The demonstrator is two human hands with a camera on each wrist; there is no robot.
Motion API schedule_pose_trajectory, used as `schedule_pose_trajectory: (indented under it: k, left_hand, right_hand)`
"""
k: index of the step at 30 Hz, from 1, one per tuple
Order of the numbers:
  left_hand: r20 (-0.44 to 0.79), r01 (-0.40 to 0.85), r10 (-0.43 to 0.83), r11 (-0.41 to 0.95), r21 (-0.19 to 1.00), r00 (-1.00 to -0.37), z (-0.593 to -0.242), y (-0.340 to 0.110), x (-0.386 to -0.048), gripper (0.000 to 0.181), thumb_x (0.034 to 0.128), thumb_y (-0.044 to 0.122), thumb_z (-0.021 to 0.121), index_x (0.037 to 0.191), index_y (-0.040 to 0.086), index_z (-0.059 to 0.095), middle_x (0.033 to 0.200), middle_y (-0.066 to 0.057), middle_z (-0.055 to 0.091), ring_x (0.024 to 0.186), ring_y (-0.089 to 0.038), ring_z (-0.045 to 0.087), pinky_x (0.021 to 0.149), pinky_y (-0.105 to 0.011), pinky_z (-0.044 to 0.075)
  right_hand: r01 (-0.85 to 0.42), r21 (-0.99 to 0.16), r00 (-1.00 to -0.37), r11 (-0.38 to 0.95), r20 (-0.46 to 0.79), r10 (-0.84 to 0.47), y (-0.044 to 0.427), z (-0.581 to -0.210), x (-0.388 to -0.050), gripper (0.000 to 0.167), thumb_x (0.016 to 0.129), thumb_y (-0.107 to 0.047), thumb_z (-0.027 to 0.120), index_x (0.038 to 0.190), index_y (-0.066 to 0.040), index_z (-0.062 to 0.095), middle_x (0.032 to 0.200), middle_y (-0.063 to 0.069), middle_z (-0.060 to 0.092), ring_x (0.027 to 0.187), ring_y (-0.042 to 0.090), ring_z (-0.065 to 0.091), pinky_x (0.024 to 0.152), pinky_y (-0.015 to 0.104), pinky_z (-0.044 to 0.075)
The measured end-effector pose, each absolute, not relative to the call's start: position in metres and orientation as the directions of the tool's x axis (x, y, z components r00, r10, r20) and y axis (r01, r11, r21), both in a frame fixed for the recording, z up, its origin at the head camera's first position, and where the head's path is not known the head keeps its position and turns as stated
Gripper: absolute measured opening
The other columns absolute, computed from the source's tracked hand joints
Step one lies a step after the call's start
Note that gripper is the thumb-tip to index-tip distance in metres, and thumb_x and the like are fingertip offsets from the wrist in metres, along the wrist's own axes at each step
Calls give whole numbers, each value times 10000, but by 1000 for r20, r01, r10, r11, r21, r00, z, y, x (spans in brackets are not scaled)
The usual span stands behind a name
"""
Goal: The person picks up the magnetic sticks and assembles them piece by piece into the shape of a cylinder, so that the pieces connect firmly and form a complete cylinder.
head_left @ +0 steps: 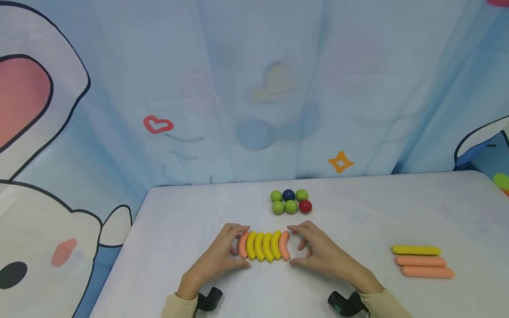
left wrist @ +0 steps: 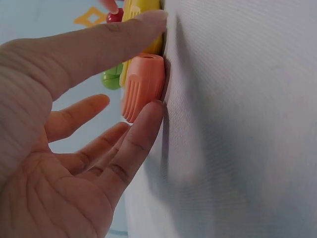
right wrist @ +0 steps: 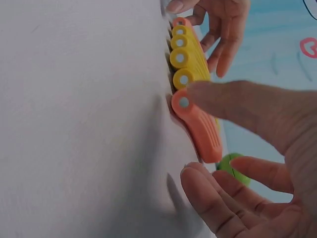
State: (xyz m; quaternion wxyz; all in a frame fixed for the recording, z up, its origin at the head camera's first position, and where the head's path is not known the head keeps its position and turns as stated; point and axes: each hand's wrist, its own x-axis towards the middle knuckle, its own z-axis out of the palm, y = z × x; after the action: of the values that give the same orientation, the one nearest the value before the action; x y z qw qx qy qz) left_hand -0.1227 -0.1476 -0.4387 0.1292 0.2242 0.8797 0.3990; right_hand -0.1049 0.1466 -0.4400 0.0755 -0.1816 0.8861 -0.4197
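On the white table, several curved yellow pieces [head_left: 259,247] stand side by side, with a curved orange piece [head_left: 243,245] at the left end and another orange piece [head_left: 284,246] at the right end. My left hand [head_left: 222,251] is at the left end of the row, its thumb and forefinger spread around the orange piece; the left wrist view shows a finger [left wrist: 141,131] at that piece's ribbed side. At the right end is my right hand [head_left: 322,254], thumb and forefinger apart. In the right wrist view its thumb [right wrist: 237,101] overlaps the orange piece's end; contact is unclear.
Behind the row sit several green balls [head_left: 291,206], a dark blue ball [head_left: 288,195] and a red ball [head_left: 305,206]. One straight yellow stick [head_left: 415,250] and two orange sticks [head_left: 427,271] lie at the right. A printed blue curtain [head_left: 238,88] hangs behind the table.
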Motion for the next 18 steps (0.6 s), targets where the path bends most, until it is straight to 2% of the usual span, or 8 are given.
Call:
schedule_pose_trajectory:
  k: [5, 12, 18]
  left_hand:
    - [-45, 290, 505, 564, 773, -862, -439, -148, -125, 758, 786, 5, 910, 1450, -8, 543, 1408, -162, 478, 896, -155, 597, 805, -246, 575]
    - [-39, 301, 510, 567, 767, -859, -441, -148, -129, 708, 805, 0, 894, 1430, -19, 562, 1345, -135, 513, 911, -141, 594, 805, -238, 573]
    - [-46, 289, 498, 573, 767, -866, -441, -151, -130, 697, 795, 2, 902, 1411, -22, 579, 1325, -113, 527, 1018, -192, 603, 816, -237, 578]
  right_hand:
    - [-256, -800, -917, 543, 24, -397, 140, -443, -112, 727, 753, -57, 933, 1380, 81, 592, 1105, 83, 544, 710, 85, 564, 639, 210, 550]
    - [-282, -804, -904, 523, 41, -425, 136, -446, -116, 694, 740, 18, 915, 1349, 110, 597, 1102, 81, 547, 732, 55, 568, 679, 213, 563]
    - [-311, -778, -901, 546, 58, -430, 131, -446, -118, 681, 741, 14, 916, 1337, 121, 604, 1143, 95, 566, 742, 43, 562, 677, 206, 558]
